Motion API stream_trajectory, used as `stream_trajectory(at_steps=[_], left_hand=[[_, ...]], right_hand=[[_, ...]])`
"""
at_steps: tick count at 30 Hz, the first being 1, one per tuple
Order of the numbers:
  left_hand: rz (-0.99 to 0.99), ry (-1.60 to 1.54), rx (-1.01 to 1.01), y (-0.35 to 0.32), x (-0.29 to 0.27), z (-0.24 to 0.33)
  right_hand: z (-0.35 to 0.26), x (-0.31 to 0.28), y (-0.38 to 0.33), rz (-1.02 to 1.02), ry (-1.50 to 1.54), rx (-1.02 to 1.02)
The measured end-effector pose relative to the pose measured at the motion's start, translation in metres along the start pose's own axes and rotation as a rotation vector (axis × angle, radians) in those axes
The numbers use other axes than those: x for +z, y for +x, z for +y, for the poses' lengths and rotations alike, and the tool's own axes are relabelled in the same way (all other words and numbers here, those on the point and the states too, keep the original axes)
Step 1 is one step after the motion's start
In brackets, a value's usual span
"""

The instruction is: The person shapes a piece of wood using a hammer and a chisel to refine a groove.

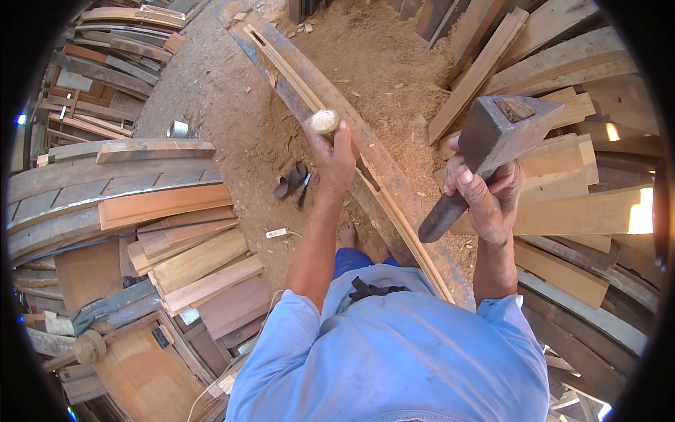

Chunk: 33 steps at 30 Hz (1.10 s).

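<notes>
1. Gripping a wooden-handled chisel, my left hand is clamped around its handle; the blade end is hidden behind the hand.
2. I hold the chisel upright over the long wooden beam lying on the sawdust floor.
3. My right hand is clamped on the dark handle of a heavy iron hammer, raised well apart from the chisel.
4. Stacked planks lie to my left.

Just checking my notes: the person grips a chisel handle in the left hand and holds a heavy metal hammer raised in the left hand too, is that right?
Not quite. The head view shows the hammer raised in the right hand; the left hand grips only the chisel handle.
</notes>
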State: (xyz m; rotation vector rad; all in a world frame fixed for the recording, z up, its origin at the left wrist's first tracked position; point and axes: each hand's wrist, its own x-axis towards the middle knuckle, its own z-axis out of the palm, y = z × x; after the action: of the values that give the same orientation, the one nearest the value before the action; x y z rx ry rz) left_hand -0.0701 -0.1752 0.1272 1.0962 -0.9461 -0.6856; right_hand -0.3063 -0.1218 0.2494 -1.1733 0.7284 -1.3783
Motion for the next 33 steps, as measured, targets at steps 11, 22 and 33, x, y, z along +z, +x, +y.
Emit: stream_trajectory(at_steps=[11, 22, 33], left_hand=[[-0.220, 0.276, -0.058, -0.011, -0.001, -0.003], [-0.153, 0.224, -0.120, -0.037, 0.013, -0.018], [-0.432, 0.366, -0.124, -0.063, -0.016, 0.016]], right_hand=[[-0.024, 0.017, 0.036, 0.057, -0.462, -0.149], [0.023, 0.024, 0.082, -0.629, -1.253, 0.015], [0.004, -0.003, 0.044, -0.141, -0.562, 0.039]])
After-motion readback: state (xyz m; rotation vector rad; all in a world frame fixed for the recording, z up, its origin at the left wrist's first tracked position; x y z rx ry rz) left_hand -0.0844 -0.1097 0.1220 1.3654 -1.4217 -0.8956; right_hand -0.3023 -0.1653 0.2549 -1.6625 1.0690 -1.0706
